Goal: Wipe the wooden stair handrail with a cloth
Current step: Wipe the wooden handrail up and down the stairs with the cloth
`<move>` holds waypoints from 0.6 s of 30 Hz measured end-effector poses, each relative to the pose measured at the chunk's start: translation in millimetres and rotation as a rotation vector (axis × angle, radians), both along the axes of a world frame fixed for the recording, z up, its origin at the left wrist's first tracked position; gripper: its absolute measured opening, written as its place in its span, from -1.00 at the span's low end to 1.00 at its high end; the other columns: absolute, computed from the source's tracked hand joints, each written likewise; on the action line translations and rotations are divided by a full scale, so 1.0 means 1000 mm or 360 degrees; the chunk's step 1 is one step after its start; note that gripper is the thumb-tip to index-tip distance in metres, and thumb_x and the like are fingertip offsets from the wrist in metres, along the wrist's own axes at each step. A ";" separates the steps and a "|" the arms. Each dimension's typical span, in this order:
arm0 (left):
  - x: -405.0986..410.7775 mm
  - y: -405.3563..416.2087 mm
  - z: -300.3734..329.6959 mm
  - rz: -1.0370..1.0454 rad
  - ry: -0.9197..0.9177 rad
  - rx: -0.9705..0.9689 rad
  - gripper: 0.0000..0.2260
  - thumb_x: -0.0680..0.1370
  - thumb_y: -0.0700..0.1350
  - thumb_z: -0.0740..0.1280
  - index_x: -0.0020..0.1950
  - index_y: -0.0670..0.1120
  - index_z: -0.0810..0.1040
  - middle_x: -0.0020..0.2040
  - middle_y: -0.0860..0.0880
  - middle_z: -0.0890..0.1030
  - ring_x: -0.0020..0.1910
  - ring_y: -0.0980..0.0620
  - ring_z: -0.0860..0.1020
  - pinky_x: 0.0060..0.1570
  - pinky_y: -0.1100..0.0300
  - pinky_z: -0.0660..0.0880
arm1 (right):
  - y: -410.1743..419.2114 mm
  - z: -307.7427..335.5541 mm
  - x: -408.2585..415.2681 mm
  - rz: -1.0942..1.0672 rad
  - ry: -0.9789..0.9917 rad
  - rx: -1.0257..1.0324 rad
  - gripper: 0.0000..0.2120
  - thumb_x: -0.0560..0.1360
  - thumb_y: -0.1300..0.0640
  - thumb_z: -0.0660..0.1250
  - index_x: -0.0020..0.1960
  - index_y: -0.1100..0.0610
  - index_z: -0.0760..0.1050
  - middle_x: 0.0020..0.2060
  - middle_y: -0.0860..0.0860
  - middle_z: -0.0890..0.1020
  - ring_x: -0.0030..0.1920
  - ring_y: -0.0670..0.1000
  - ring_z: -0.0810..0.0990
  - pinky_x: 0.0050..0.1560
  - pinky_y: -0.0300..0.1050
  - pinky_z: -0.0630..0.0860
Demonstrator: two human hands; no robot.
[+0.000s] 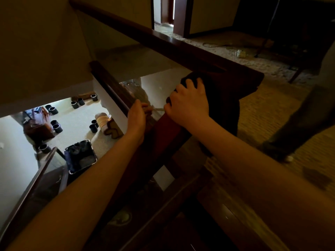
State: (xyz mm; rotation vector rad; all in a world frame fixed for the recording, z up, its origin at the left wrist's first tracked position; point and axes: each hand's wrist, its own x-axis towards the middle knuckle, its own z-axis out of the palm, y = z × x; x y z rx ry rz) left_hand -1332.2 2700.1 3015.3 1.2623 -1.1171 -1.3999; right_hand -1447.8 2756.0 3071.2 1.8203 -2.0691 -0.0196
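The dark wooden handrail [166, 134] runs from below me up to a corner, then away to the upper left [126, 24]. A dark cloth [224, 93] is draped over the corner of the rail and hangs down its right side. My right hand [188, 102] presses on the cloth's left part, fingers curled over it. My left hand [136, 116] rests against the left side of the rail just below, fingers hidden behind the wood.
A glass panel [154, 91] stands under the rail beside an open stairwell. Below lie a lower floor with several black cylinders [56, 127], a dark bin [81, 156] and a lower rail [110, 87]. Carpeted landing [262, 113] at right, with another person's leg [297, 129].
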 end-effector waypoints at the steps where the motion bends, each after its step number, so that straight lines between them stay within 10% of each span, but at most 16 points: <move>1: 0.006 0.001 -0.005 0.0036 -0.0028 0.0019 -0.65 0.65 0.03 -0.03 -0.02 -0.07 0.50 0.01 -0.06 0.60 0.04 0.00 0.54 0.04 0.14 0.45 | 0.001 0.000 0.003 0.0010 0.0011 0.0028 -0.54 0.57 -0.12 0.03 0.17 0.15 0.53 0.23 0.10 0.49 0.36 0.19 0.28 0.43 0.22 0.00; 11: 0.044 0.017 -0.027 0.0248 -0.0037 0.0155 -0.61 0.63 0.01 0.00 -0.06 -0.15 0.55 -0.11 -0.06 0.61 -0.07 -0.02 0.56 -0.05 0.12 0.47 | 0.022 -0.051 0.075 0.0527 -0.0142 0.0401 -0.62 0.59 -0.06 0.04 0.24 0.07 0.48 0.27 0.05 0.46 0.36 0.12 0.30 0.45 0.18 -0.06; 18: 0.078 0.022 -0.025 0.0204 -0.0114 0.0217 -0.59 0.67 -0.02 -0.03 0.05 -0.21 0.53 0.15 -0.19 0.56 0.13 -0.13 0.52 0.08 0.09 0.43 | -0.007 -0.016 0.026 0.0079 0.0126 0.0209 -0.54 0.59 -0.10 -0.02 0.11 0.16 0.53 0.15 0.16 0.55 0.27 0.15 0.39 0.42 0.16 0.03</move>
